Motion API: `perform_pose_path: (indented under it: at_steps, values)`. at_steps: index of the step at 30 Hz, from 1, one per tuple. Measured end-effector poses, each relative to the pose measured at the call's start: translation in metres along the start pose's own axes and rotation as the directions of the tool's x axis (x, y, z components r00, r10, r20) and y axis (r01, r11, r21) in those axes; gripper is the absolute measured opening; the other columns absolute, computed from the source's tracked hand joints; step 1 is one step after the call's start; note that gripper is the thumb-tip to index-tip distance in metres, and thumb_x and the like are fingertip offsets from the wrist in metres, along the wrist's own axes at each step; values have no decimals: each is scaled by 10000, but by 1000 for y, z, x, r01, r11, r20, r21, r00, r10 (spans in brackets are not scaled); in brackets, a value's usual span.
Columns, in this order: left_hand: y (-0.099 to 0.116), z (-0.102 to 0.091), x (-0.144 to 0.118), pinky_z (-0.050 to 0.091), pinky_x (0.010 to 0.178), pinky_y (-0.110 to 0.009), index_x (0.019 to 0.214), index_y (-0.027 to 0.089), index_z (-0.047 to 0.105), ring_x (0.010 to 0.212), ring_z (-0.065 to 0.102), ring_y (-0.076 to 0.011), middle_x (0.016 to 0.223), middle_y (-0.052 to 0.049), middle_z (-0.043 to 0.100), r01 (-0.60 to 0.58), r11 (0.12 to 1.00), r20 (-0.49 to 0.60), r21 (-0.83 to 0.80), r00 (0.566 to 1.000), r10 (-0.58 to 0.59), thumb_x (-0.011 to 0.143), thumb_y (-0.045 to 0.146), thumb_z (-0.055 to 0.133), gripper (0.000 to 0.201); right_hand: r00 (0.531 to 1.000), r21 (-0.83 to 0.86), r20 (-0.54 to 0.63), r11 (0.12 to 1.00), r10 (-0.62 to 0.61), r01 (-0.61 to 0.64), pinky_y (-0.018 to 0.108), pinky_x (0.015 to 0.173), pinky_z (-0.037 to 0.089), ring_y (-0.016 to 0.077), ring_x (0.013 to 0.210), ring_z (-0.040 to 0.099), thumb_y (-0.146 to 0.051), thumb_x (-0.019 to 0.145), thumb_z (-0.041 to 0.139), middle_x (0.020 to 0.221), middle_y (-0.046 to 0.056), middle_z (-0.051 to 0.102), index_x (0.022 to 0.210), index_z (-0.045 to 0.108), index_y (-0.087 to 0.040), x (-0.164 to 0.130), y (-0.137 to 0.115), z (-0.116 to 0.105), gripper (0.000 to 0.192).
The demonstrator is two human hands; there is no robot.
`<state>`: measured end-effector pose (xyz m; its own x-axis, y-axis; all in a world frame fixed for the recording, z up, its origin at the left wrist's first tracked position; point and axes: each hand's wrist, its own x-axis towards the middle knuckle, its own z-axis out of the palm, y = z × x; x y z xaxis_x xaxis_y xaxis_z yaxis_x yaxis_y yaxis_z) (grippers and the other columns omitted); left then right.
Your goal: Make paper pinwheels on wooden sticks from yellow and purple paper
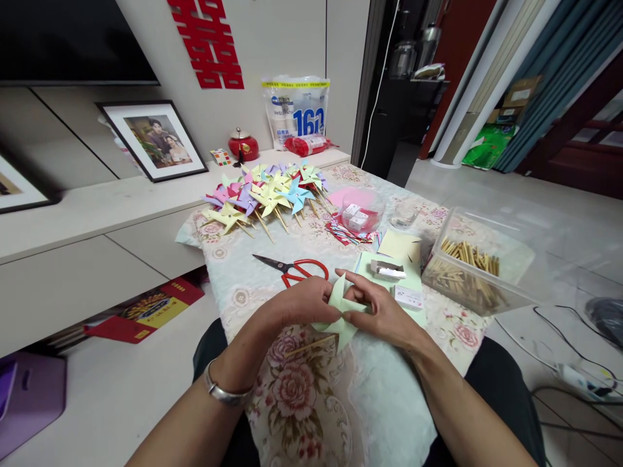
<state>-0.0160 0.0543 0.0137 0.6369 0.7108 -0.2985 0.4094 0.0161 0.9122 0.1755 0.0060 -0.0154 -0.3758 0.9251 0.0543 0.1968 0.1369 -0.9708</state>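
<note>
Between my two hands is a pale green paper pinwheel, its blades folded in toward the middle. My left hand pinches it from the left, thumb near the centre. From the right, my right hand grips a blade, thumb near the centre and index finger stretched along the top. A thin wooden stick lies just below the pinwheel; whether it is joined to it I cannot tell. Beyond my left hand lie scissors with red handles. Light green paper sheets lie beyond my right hand, with small white boxes on them.
Several finished pinwheels in mixed colours lie at the table's far end. A clear plastic bin of wooden sticks stands at the right edge. Near the middle back are a round clear container and patterned strips.
</note>
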Motion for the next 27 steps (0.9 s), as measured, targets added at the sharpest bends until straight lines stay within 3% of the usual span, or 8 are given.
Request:
perform_pose_path:
  at_steps: [7,11,14,17,21,24,27]
  values:
    - [-2,-2,3,387,506,-256,579,187,726,530,558,-189,524,1,619,-5,994,-37,-112,999,1,499,139,697,98,1000,43,18,999,17,-17,261,618,372,130,669,502,-125,772,603,770,-44,558,1497,408,-230,-1,2,0,758]
    - [-3,-3,1,407,535,-264,647,166,725,562,576,-188,599,-20,642,47,974,44,-222,998,-38,571,223,751,98,998,104,-27,993,55,-52,252,599,358,121,647,489,-151,764,631,751,-53,547,1500,393,-200,-1,1,0,775]
    - [-8,-3,-3,408,550,-243,735,146,718,566,550,-146,649,-29,641,46,921,38,-387,999,-34,674,390,781,259,992,222,-81,972,97,-77,250,599,379,120,640,517,-190,747,666,771,-48,568,1499,377,-184,1,0,-1,805]
    - [-14,3,-7,437,592,-232,810,142,718,639,563,-139,745,-52,656,-31,845,-36,-534,999,13,751,523,729,386,979,294,-153,952,132,-83,264,626,413,137,673,564,-218,719,700,791,-36,600,1495,372,-185,3,1,-2,843]
    - [-22,26,-9,495,678,-259,949,175,711,751,623,-166,854,-62,696,-130,746,-181,-653,983,12,746,484,752,372,957,364,-247,930,155,-56,269,621,433,151,689,590,-241,721,719,817,-21,630,1511,334,-187,5,4,-1,881]
    - [-21,49,-5,477,664,-242,920,164,699,677,615,-139,747,-22,697,-188,705,-308,-684,950,-46,690,342,816,314,944,389,-292,921,155,-31,262,593,431,143,646,585,-258,718,733,799,-27,633,1500,350,-187,5,5,0,874]
    - [-15,66,3,509,726,-294,947,147,711,751,667,-190,829,-50,746,-244,660,-428,-711,894,-131,612,315,849,399,938,379,-314,925,149,-21,259,584,427,139,631,580,-267,716,742,793,-25,642,1488,367,-176,5,5,1,863]
